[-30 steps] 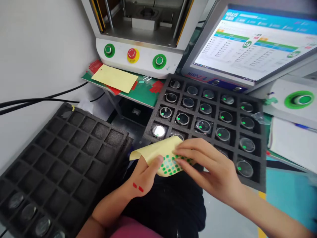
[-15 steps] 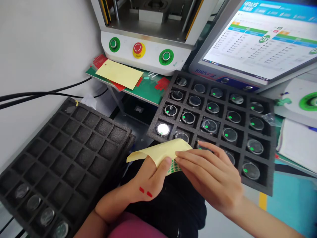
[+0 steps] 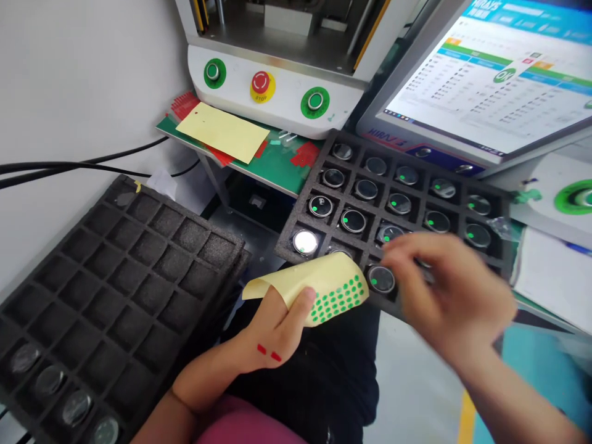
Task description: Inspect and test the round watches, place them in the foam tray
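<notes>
My left hand [image 3: 284,330] grips a curled pale yellow sticker sheet [image 3: 300,274], thumb on top and fingers underneath. Rows of small green dot stickers [image 3: 337,301] cover the sheet's right part. Over the right foam tray [image 3: 303,202] hovers my right hand [image 3: 448,296], blurred, its thumb and index finger pinched together. Whatever may be between those fingertips is too small to make out. Just left of them lies a round glass-faced disc [image 3: 382,279] with a green dot, in its cell. Many other discs in this tray carry green dots; my right hand hides several cells.
Another black foam tray [image 3: 152,246] at left has several clear discs [image 3: 76,407] along its near edge. Behind stand a machine with a red stop button [image 3: 261,82] and a monitor [image 3: 481,80]. A yellow sheet [image 3: 222,132] lies over red pieces on the green bench [image 3: 282,166].
My right hand has left the sticker sheet and moved right over the tray, its fingers now pinched. More green dots on the sheet show. My left hand keeps its hold.
</notes>
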`<action>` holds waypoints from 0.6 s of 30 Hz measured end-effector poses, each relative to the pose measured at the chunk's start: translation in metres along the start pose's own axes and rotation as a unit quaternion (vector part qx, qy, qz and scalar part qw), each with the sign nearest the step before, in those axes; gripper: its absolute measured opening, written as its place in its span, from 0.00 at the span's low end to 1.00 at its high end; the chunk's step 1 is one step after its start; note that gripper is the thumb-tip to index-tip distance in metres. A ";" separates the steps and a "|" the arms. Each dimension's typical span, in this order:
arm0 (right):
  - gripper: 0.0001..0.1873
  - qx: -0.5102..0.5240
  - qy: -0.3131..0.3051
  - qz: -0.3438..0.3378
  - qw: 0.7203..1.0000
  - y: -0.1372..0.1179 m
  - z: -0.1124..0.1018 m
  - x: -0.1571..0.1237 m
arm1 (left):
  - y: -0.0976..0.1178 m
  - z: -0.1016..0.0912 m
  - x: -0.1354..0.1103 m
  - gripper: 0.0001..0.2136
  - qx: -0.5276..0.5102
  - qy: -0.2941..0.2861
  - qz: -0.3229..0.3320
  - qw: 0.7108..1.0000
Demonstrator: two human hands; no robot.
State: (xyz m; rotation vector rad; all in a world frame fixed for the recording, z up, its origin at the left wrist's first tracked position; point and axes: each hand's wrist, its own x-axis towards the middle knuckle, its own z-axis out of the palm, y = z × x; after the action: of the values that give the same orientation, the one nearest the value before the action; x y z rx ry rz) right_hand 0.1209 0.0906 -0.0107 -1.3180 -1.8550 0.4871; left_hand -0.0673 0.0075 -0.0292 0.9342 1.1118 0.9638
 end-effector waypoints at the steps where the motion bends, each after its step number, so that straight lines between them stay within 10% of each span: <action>1: 0.06 0.011 0.024 0.078 0.997 0.013 0.001 0.015 | -0.002 0.000 0.001 0.21 -0.002 0.011 -0.002 1.000; 9: 0.15 0.070 -0.121 0.265 0.954 0.083 0.035 0.099 | 0.002 -0.003 0.003 0.20 -0.022 0.007 -0.011 1.000; 18: 0.13 0.035 -0.071 0.286 0.955 0.086 0.047 0.108 | -0.003 -0.004 0.007 0.21 -0.052 0.019 -0.025 0.998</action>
State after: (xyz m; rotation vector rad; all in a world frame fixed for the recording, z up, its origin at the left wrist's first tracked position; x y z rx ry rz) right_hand 0.1214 0.2283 -0.0580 -1.8094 -1.5258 0.9588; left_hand -0.0696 0.0139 -0.0349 0.8027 1.1023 0.9929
